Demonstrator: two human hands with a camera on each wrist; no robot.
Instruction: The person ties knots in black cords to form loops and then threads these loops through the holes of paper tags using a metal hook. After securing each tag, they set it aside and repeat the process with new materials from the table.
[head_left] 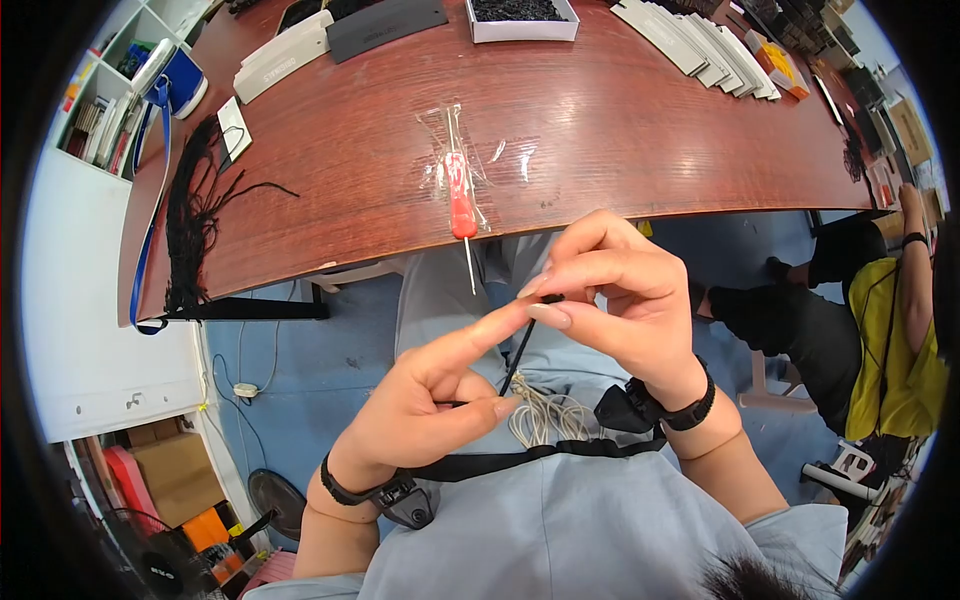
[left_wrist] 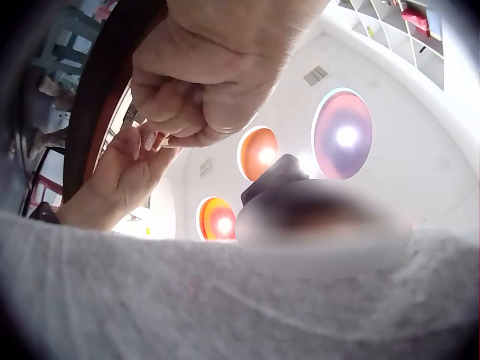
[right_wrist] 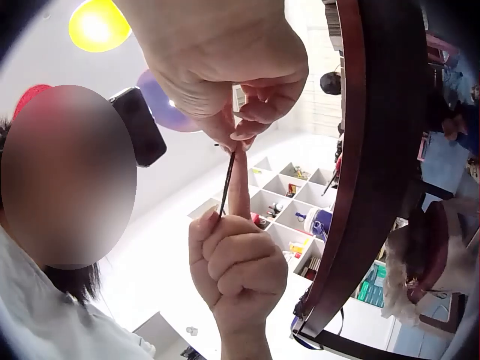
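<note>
A short black cord (head_left: 519, 355) runs between my two hands, in front of my lap. My left hand (head_left: 430, 390) pinches its lower end between the thumb and curled fingers, while the index finger stretches up to the right fingertips. At the upper end, my right hand (head_left: 635, 300) pinches the cord between thumb and index finger. The right wrist view shows the cord (right_wrist: 227, 184) drawn straight beside the left index finger. Just beyond the hands, a red-handled tool (head_left: 461, 200) is taped to the table, its thin metal shaft sticking out past the edge.
Pale cords (head_left: 545, 415) lie bundled on my lap. On the brown table (head_left: 350, 170) are black cords (head_left: 190, 220), a white box (head_left: 522, 28) of black material, grey tags (head_left: 690, 45) and a dark tag stack (head_left: 385, 28). Another person (head_left: 890, 340) sits at the right.
</note>
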